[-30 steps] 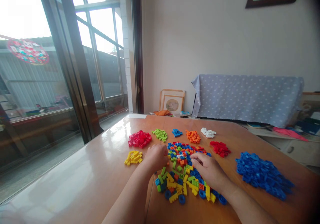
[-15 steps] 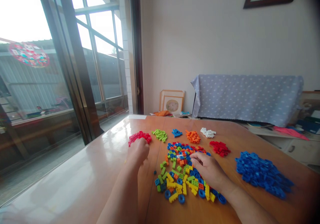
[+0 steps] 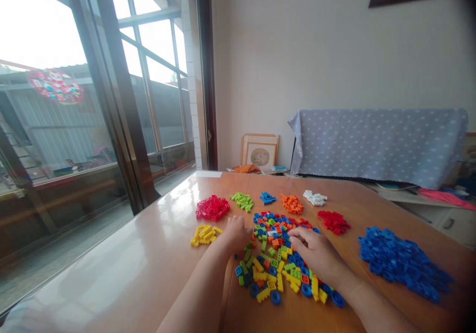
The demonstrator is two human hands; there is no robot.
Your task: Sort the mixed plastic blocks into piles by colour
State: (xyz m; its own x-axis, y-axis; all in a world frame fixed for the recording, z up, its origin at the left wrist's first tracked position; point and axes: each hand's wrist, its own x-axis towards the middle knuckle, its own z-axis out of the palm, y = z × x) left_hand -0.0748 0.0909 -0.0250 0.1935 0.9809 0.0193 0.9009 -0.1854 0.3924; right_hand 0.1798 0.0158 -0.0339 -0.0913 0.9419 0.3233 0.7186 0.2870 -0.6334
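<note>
Left fingers (image 3: 244, 232) and right fingers (image 3: 297, 237) curl onto mixed bricks (image 3: 277, 271).

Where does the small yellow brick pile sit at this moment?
Head view: the yellow pile lies on the table left of centre, just beside the left hand, nearer the person than the larger red pile and left of the mixed heap.

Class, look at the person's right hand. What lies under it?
The right hand rests on the mixed pile of coloured bricks on the wooden table. Blue, yellow and green bricks show around its edges; whatever lies beneath the palm is covered.
</note>
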